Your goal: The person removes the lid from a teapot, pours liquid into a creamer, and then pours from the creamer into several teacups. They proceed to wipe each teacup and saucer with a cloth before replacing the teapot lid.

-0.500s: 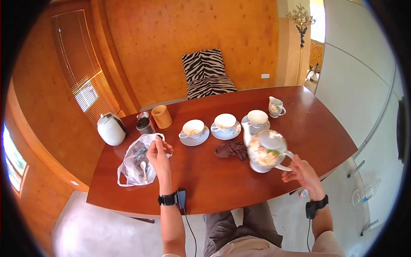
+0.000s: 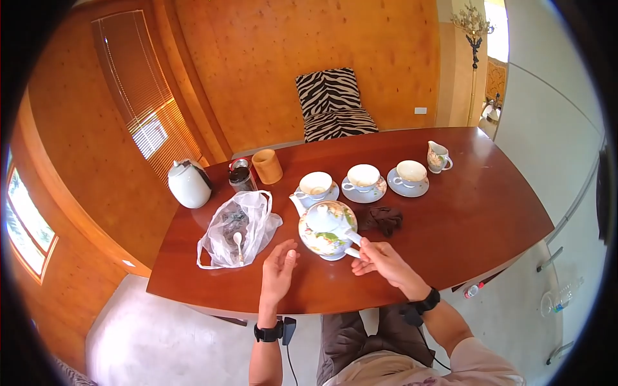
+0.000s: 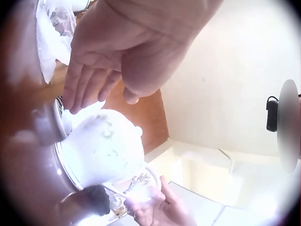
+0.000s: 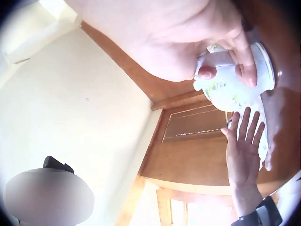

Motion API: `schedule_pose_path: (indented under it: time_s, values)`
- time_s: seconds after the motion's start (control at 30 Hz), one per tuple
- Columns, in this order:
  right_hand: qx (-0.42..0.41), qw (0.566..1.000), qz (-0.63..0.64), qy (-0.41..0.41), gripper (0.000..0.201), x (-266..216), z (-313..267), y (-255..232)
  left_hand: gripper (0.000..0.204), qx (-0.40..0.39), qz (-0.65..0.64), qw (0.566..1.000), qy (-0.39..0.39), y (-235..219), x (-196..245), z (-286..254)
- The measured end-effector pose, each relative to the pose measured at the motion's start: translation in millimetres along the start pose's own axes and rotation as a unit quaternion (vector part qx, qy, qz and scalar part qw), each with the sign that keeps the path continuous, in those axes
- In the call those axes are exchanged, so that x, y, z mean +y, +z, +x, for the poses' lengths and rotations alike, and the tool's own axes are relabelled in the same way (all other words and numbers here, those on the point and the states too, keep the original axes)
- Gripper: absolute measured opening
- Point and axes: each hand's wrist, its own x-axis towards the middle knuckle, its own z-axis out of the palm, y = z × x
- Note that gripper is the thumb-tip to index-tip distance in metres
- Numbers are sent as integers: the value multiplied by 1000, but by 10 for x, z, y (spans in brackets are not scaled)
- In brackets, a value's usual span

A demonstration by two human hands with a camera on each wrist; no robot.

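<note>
My right hand (image 2: 389, 262) grips the handle of a white floral teapot (image 2: 327, 231), which has its lid on and its spout toward the far left. The teapot stands over the middle of the table, in front of the left cup. My left hand (image 2: 278, 273) is held up beside the teapot with its fingers extended and nothing in it. In the left wrist view, the fingers of that hand (image 3: 127, 52) reach near the teapot's spout side. Behind the teapot are three teacups on saucers: a left cup (image 2: 316, 184), a middle cup (image 2: 364, 177) and a right cup (image 2: 411, 172).
Left of my left hand lies a clear plastic bag (image 2: 257, 235) with a white spoon (image 2: 238, 243). Behind it are a dark-lidded jar (image 2: 242, 179), a bamboo cup (image 2: 267, 166) and a white kettle (image 2: 189, 185). A brown cloth (image 2: 386, 220) and a floral creamer (image 2: 438, 157) are on the right.
My right hand has carried the teapot leftward, from in front of the right cup to the left cup. The left hand has moved away from the plastic bag toward the teapot.
</note>
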Motion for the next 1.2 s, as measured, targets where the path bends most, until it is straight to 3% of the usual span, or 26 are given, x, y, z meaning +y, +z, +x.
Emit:
schedule_pose_path:
  time_s: [0.1, 0.17, 0.43, 0.6, 0.67, 0.83, 0.97, 1.03, 1.07, 1.1, 1.17, 1.2]
  values:
    - [-14, 1000, 12, 3, 58, 98, 141, 230, 47, -22, 3, 999, 27, 8, 9, 12]
    - [-38, 999, 15, -10, 59, 141, 215, 374, 51, 32, 28, 995, 90, 27, -12, 54]
    - [-95, 995, -27, -20, 58, 229, 317, 769, 56, 62, -12, 996, 65, -74, -131, 143]
    - [-88, 993, -52, -66, 38, 117, 140, 552, 51, 101, -9, 993, 64, -120, -234, 56]
    - [-40, 987, -113, -103, 27, 51, 73, 402, 42, 106, 23, 994, 7, -167, -236, -34]
    - [13, 964, -200, -174, 20, 14, 65, 7, 30, 186, 41, 981, 39, -144, -546, -189]
    - [114, 930, -295, -190, 16, -74, 24, -216, 23, 202, 28, 978, 48, -130, -609, -170]
    - [202, 876, -368, -237, 17, 11, 70, -385, 21, 202, 19, 978, 51, -138, -615, -177]
    - [226, 822, -454, -259, 29, 18, 101, -479, 21, 196, 25, 979, 50, -143, -626, -170]
    - [227, 822, -454, -259, 29, 39, 157, -555, 21, 191, 33, 980, 47, -144, -633, -180]
    - [236, 737, -543, -326, 43, 67, 297, -692, 21, 191, 40, 979, 53, -131, -615, -184]
    - [206, 750, -558, -287, 54, 67, 357, -758, 21, 193, 53, 978, 56, -135, -623, -184]
